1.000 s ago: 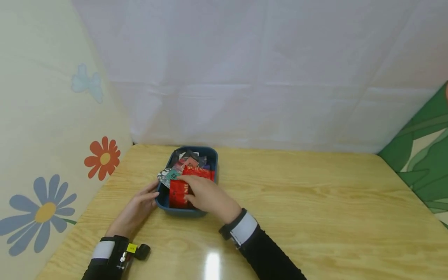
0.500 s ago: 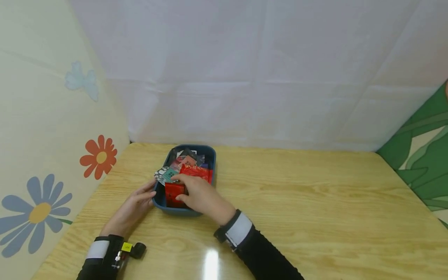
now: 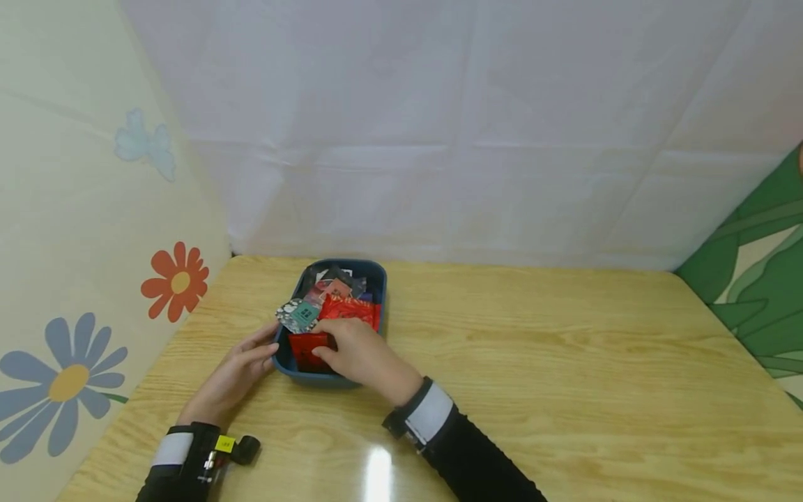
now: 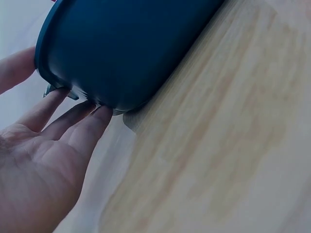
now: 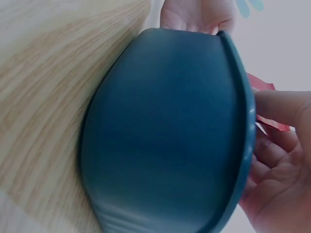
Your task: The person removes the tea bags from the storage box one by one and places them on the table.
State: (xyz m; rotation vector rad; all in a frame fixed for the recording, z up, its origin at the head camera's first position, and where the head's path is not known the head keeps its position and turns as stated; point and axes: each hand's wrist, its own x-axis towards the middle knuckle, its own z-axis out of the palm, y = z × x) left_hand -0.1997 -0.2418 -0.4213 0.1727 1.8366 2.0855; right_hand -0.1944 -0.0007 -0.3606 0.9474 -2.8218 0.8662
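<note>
A dark blue plastic bin [image 3: 316, 380] stands on the table, filled with small packets. My left hand [image 3: 235, 376] rests against its left side; in the left wrist view the fingers [image 4: 85, 128] touch the outer wall and the thumb lies at the rim. Over the near part of the bin, my right hand [image 3: 364, 355] pinches a red packet [image 3: 306, 348] between thumb and fingers. Only a bit of that packet [image 5: 265, 85] shows past the rim in the right wrist view. Beside the fingers lie a patterned piece with a teal label [image 3: 297, 316] and another red packet [image 3: 348, 308].
Dark and pinkish clear-wrapped packets [image 3: 335, 287] fill the far part of the bin. The wooden table [image 3: 533, 362] extends to the right. A white sheet [image 3: 439, 139] hangs behind it, and a flower-printed panel [image 3: 63, 209] borders the left.
The red packet in my right hand has tilted and sunk lower into the bin, with the hand moving slightly left. My left hand stays against the bin.
</note>
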